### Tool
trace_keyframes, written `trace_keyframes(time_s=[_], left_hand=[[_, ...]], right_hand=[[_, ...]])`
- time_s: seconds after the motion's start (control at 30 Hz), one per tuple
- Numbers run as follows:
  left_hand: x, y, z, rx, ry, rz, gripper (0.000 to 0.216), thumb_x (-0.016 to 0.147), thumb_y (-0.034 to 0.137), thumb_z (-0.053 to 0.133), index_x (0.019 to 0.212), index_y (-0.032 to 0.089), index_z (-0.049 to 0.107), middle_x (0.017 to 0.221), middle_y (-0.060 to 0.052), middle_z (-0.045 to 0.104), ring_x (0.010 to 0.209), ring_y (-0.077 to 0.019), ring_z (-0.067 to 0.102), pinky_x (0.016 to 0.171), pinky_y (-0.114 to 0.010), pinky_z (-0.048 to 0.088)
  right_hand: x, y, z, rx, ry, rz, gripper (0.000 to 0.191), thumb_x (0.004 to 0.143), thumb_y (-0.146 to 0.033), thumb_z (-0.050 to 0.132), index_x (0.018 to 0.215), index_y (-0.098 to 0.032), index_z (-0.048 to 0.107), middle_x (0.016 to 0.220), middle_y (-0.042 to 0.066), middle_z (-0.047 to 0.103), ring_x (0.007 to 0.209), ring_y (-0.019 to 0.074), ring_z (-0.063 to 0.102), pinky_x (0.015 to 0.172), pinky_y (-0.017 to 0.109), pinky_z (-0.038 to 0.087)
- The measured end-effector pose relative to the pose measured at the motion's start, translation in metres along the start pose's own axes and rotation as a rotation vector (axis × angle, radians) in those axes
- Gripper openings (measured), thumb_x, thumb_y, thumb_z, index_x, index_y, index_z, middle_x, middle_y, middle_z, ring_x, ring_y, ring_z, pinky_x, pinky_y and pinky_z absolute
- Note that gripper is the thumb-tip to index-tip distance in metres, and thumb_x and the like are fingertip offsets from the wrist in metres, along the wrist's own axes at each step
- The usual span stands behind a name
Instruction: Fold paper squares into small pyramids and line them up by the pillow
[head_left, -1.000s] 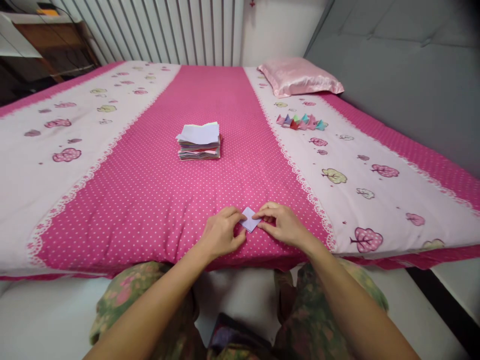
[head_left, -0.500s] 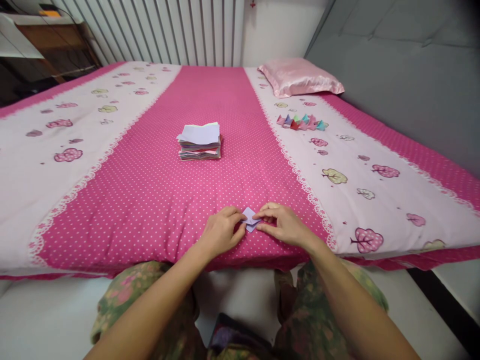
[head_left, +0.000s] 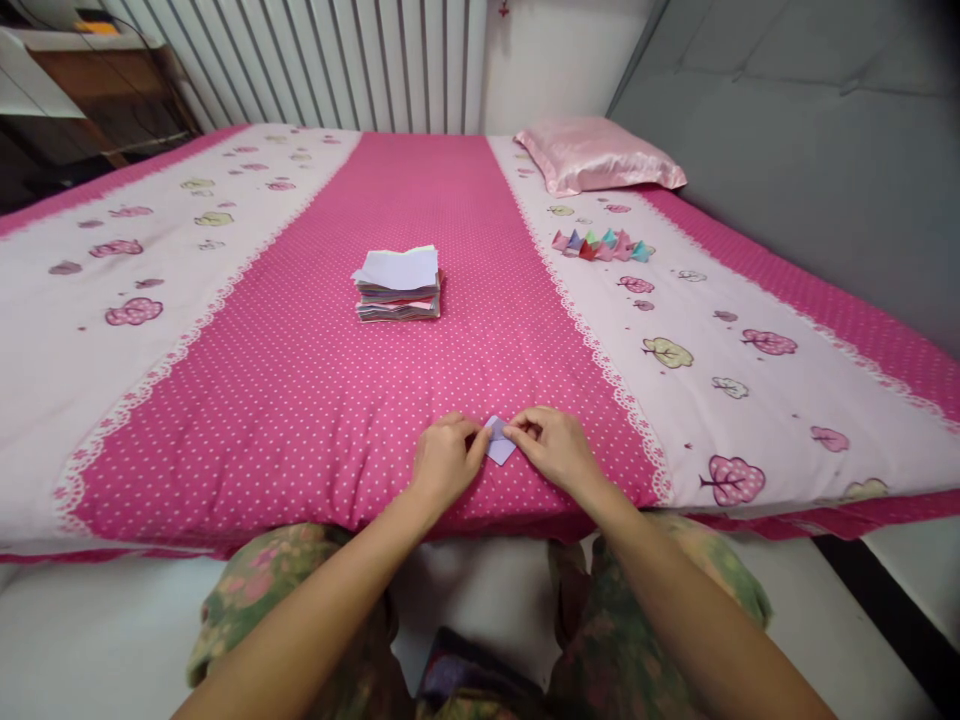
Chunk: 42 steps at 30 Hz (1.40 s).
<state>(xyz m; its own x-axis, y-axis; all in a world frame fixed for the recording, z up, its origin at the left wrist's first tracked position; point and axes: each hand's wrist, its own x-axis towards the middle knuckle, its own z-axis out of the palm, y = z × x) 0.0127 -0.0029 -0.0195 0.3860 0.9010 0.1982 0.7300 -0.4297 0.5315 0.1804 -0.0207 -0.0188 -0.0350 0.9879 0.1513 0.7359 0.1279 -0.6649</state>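
Note:
A small folded piece of pale lilac paper point(head_left: 498, 446) lies on the pink dotted bedspread point(head_left: 315, 400) near the bed's front edge. My left hand point(head_left: 444, 462) pinches its left side with curled fingers. My right hand point(head_left: 553, 446) pinches its right side, fingertips pressed on the paper. Both hands rest on the bedspread. Farther up the pink strip sits a stack of square paper sheets point(head_left: 399, 283), white sheet on top.
A row of several small folded paper shapes point(head_left: 601, 244) in pink, blue, green and red lies on the white strip at the right. A pink satin pillow point(head_left: 596, 153) is at the far right. A grey padded headboard point(head_left: 787, 150) runs along the right.
Both hands have closed in a little on the lilac paper and its shape has changed slightly between the fingers. Nothing else on the bed has moved.

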Motion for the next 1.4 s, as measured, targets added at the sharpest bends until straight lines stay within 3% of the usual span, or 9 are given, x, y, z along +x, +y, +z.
trace_keyframes(time_s=[0.1,0.37,0.67,0.87,1.1,1.3,1.4], left_hand=[[0.002,0.001,0.0,0.02,0.012,-0.064,0.034,0.086,0.034,0.047,0.064,0.015,0.065,0.06,-0.004,0.061,0.054,-0.0139,0.051,0.055,-0.026,0.033],[0.002,0.002,0.001,-0.074,0.007,-0.175,0.015,0.078,0.021,0.055,0.082,0.017,0.068,0.066,-0.003,0.067,0.056,-0.0131,0.055,0.056,-0.024,0.037],[0.004,0.001,-0.002,-0.036,-0.057,-0.094,0.021,0.078,0.019,0.051,0.082,0.02,0.072,0.065,-0.004,0.065,0.059,-0.0158,0.054,0.056,-0.026,0.036],[0.002,-0.009,0.005,-0.27,-0.014,-0.188,0.017,0.075,0.021,0.057,0.086,0.018,0.069,0.065,0.0,0.061,0.057,-0.0118,0.051,0.054,-0.023,0.038],[-0.004,-0.008,0.005,-0.624,0.007,-0.138,0.018,0.076,0.03,0.06,0.083,0.013,0.063,0.076,-0.006,0.066,0.067,-0.014,0.06,0.062,-0.025,0.047],[-0.009,0.002,0.003,-0.842,-0.076,-0.198,0.03,0.075,0.033,0.062,0.096,0.012,0.065,0.083,-0.008,0.071,0.071,-0.0171,0.065,0.066,-0.028,0.051],[-0.01,0.004,0.003,-0.88,-0.091,-0.207,0.033,0.077,0.037,0.06,0.098,0.012,0.066,0.077,-0.006,0.07,0.063,-0.0145,0.062,0.06,-0.025,0.049]], right_hand=[[0.001,-0.001,0.003,-0.004,0.02,0.036,0.018,0.077,-0.032,0.059,0.067,-0.019,0.064,0.062,0.002,0.064,0.055,0.0142,0.055,0.052,0.024,0.036],[0.0,-0.002,0.007,0.038,0.031,0.138,0.012,0.073,-0.03,0.063,0.078,-0.019,0.065,0.068,0.001,0.066,0.059,0.0147,0.058,0.056,0.025,0.042],[0.003,-0.004,0.01,-0.039,0.061,0.107,0.013,0.073,-0.03,0.063,0.078,-0.019,0.069,0.076,0.006,0.067,0.067,0.0174,0.058,0.062,0.03,0.043],[0.006,0.002,0.01,0.244,-0.032,0.188,0.012,0.07,-0.029,0.063,0.074,-0.018,0.063,0.066,0.001,0.063,0.056,0.0125,0.054,0.053,0.024,0.04],[0.002,-0.002,0.002,0.757,-0.142,0.168,0.024,0.065,-0.036,0.069,0.069,-0.016,0.056,0.062,-0.002,0.057,0.056,0.0104,0.052,0.057,0.024,0.042],[-0.002,-0.006,0.0,0.897,-0.088,0.253,0.032,0.059,-0.04,0.075,0.069,-0.017,0.056,0.062,-0.003,0.056,0.056,0.0097,0.052,0.058,0.024,0.043],[-0.003,-0.007,0.0,0.916,-0.069,0.262,0.032,0.059,-0.04,0.075,0.069,-0.017,0.056,0.062,-0.003,0.056,0.056,0.0095,0.052,0.058,0.024,0.044]])
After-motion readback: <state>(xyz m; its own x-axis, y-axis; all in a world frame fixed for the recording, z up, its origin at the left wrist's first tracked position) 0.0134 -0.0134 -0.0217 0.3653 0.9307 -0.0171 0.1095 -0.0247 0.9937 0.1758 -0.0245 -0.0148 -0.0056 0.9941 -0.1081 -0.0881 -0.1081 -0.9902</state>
